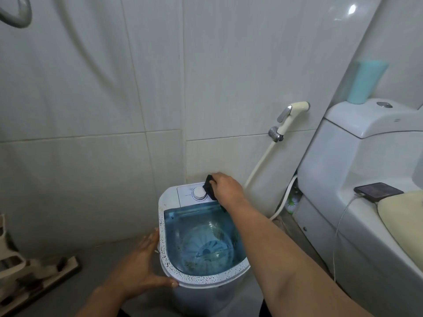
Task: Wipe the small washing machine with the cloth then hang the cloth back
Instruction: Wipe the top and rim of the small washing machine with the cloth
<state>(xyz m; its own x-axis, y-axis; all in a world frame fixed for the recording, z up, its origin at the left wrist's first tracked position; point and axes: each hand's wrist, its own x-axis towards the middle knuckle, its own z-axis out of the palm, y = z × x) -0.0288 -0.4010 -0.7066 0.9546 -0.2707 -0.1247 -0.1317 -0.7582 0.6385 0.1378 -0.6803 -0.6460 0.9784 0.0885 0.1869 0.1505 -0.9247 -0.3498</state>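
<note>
Floor (103, 250) lies bare and grey between the clutter of brush-like tools (34, 271) at the far left and the small washing machine (206, 291), leaving open room on that side. Against the machine's left rim the left hand (142, 266) is spread flat, fingers apart and holding nothing, its thumb touching the speckled front edge. Inside the rim, the blue tub (206, 239) stands open with its ribbed agitator visible at the bottom. At the back edge sits a white control panel with a round dial (199, 192), close to the tiled wall (91, 110). Just right of the dial, the right hand (226, 186) is clamped on the dark cloth (209, 187), pressing it to the panel; a tail of the cloth seems to hang toward the tub's back rim, though the forearm hides it. Right of the machine a narrow gap holds a white hose running up to a bidet sprayer (291, 114). Beyond stands a toilet (357, 168), with a phone (377, 191) resting near its edge.
</note>
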